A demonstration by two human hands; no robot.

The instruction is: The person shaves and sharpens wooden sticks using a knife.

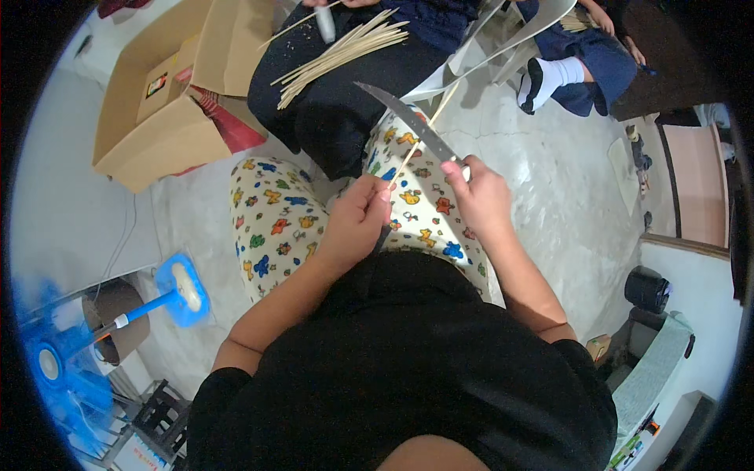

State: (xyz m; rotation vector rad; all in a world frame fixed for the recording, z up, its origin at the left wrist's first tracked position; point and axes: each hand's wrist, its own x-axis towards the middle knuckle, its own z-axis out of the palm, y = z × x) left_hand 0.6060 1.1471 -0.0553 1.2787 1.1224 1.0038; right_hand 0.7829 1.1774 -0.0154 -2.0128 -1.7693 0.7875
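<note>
Between the thumb and fingers of my left hand (360, 215) is the near end of a thin pale wooden stick (406, 158), which slants away up and to the right. My right hand (484, 194) grips the light handle of a knife (421, 126). Its long, curved metal blade crosses over the stick, its tip pointing up and left. Whether the edge touches the stick cannot be told. Both hands are above my lap, over patterned trousers (427, 203). Beyond the blade, a bundle of similar sticks (344, 56) lies across the dark-clothed lap of a person sitting opposite.
That person's hands (353, 2) hold a stick and a white-handled tool (325, 25). An open cardboard box (165, 150) stands at left. Another seated person's socked foot (554, 76) is at upper right. A blue fan (53, 365) and a blue stand base (182, 288) are at lower left.
</note>
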